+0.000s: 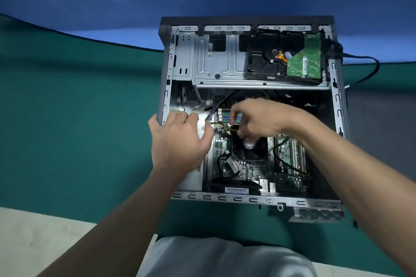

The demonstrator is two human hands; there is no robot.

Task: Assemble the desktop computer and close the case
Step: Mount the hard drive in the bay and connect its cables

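An open desktop case [337, 101] lies on its side on a green mat, its side panel off. Inside are the motherboard [249, 171], a black CPU fan [249, 146] and a hard drive [283, 56] with a green circuit board on the metal drive cage. My left hand [180, 139] rests over the case's left wall with its fingers curled at the rim. Above the fan, my right hand [254, 117] pinches a yellow-and-black power cable [228, 128] near the memory slots; the fingertips are partly hidden.
A black cable [369, 67] runs out from the case's far right corner across the green mat [78, 119]. A blue backdrop stands behind. A grey bracket part [315, 215] lies at the case's near right corner. My lap is at the bottom.
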